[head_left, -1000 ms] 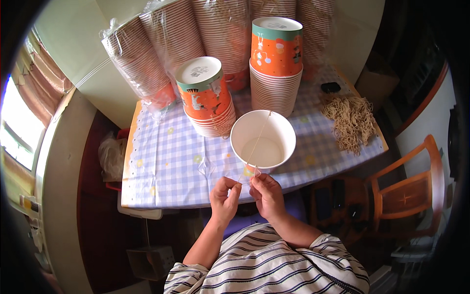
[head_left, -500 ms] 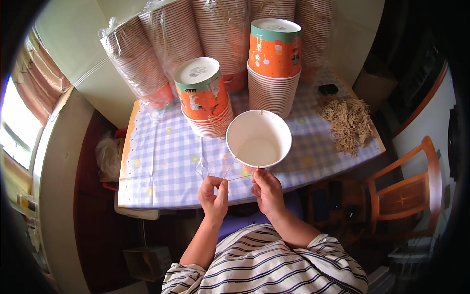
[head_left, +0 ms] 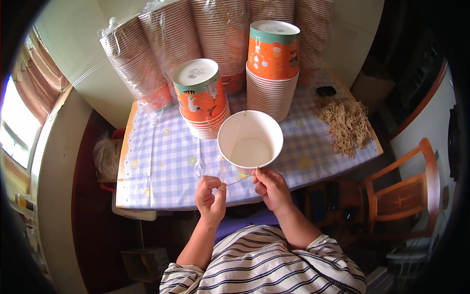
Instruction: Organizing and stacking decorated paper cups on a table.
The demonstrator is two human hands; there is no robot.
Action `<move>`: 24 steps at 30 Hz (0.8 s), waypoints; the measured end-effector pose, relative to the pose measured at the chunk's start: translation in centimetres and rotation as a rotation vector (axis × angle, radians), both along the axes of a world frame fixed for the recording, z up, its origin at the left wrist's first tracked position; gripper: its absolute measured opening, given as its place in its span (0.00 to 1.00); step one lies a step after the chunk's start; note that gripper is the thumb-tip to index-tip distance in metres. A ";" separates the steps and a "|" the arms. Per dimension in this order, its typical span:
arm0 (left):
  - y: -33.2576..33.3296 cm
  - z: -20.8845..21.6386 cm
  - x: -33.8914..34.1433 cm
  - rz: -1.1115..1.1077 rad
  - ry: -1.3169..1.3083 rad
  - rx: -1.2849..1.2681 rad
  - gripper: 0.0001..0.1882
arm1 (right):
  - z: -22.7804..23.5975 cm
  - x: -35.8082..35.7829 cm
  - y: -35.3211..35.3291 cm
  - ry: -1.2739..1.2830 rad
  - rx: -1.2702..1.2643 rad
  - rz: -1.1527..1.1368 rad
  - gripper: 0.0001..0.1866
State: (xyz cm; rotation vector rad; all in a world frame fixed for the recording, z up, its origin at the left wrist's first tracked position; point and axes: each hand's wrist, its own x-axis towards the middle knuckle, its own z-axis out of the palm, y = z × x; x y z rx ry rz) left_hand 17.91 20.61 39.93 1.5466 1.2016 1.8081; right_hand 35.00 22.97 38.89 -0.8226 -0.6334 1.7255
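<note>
The person wears a navy-and-white striped top with short sleeves [head_left: 323, 245].

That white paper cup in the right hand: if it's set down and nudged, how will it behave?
The white paper cup looks empty and thin-walled, so it is probably very light and would slide or tip easily. The right hand pinches only its rim, which suggests little weight. The tan string crossing its mouth to the left hand could tug it over.

You get soft daylight from the window [head_left: 17, 132] at your left; the table [head_left: 156, 161] is bright, corners are dark, and edges bend strongly.
</note>
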 end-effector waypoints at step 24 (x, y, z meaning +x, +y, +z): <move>4.5 3.1 1.1 -0.146 0.912 0.238 0.15 | 6.7 11.4 9.9 -1.585 1.287 -0.244 0.04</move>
